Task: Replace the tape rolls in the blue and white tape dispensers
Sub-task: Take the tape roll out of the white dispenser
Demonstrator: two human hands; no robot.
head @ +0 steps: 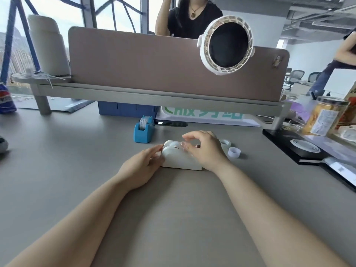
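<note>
The white tape dispenser [179, 158] sits on the grey desk in front of me. My left hand [142, 166] holds its left side, fingers against the body. Over the dispenser's top my right hand [204, 149] hovers, thumb and fingers pinched at the roll slot; whether they grip a roll is hidden. The blue tape dispenser [143, 131] stands upright behind and to the left, a printed tape roll [144, 122] seated in it. Two clear tape rolls lie to the right of my right hand: one [225, 143] partly hidden, one [234, 152] nearer.
A desk divider [173, 66] with a clip-on white fan [227, 45] rises behind. A blue box [127, 108] sits under the shelf. A black tray [300, 151], a jar [321, 118] and snack packs crowd the right. A cola bottle [5, 101] stands far left. People are beyond the divider.
</note>
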